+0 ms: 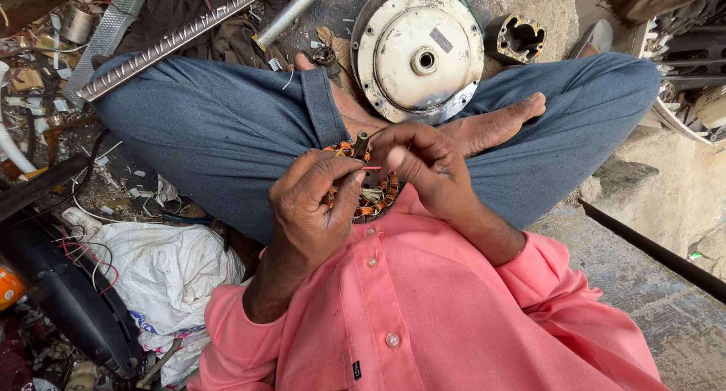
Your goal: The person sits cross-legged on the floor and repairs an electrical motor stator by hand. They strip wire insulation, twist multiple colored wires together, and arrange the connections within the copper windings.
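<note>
The left hand (306, 206) lies over the near left side of a round stator (368, 187) with orange copper windings. Its fingers are curled in and the thumb presses against the winding ring, so the hand is nearly closed on the stator's edge. The right hand (423, 168) sits just beside it, on the right side of the ring. Its thumb and first fingers are pinched together, narrow, on a thin red wire (370, 168) that runs between the two hands. A short dark tool or rod (361, 143) stands up from behind the fingers; which hand holds it I cannot tell.

The stator rests in the person's lap, against the pink shirt (423, 308) and between the crossed legs in blue trousers (227, 126). A bare foot (499, 122) lies just behind the hands.

Beyond the foot, on the ground, there is a round cream-coloured motor cover (420, 54) with a hole in the middle and a small grey rectangular label to the upper right of the hole. To its right stands a small dark metal housing (516, 37). At the left side a white woven sack (162, 274) with some blue and red print lies near the knee, and a long ribbed metal strip (174, 39) crosses over the leg.
</note>
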